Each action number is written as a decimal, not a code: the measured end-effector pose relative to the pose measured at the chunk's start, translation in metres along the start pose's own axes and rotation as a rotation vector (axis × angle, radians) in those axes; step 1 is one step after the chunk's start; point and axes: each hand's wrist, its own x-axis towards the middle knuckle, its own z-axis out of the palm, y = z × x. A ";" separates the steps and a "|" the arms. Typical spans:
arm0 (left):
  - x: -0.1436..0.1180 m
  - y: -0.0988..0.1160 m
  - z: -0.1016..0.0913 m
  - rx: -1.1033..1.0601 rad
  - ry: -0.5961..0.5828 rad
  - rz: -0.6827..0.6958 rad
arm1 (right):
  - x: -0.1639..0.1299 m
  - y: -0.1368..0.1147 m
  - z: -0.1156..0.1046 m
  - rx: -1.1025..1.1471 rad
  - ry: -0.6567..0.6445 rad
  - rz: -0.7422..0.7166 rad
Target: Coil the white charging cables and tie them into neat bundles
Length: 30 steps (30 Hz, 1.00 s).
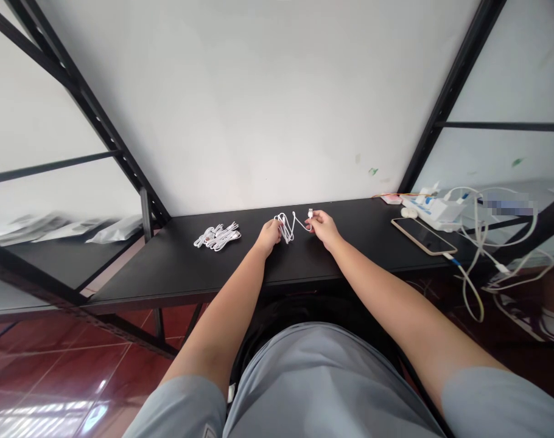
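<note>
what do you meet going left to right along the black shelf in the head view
Pile of bundled white cables → left hand → looped white cable held in both hands → right hand → flat gold-edged phone → white power strip

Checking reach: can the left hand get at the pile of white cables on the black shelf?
Probably yes. The left hand grips the white cable, but bare black shelf lies between it and the pile of coiled white cables; nothing blocks the way.
</note>
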 end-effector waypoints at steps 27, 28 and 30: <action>-0.009 -0.003 -0.005 -0.034 -0.109 0.147 | 0.018 0.019 -0.020 -0.257 0.272 -0.156; -0.008 -0.004 -0.005 -0.018 -0.102 0.154 | 0.019 0.018 -0.022 -0.252 0.294 -0.157; -0.007 -0.005 -0.006 0.022 -0.080 0.156 | 0.021 0.017 -0.026 -0.248 0.349 -0.157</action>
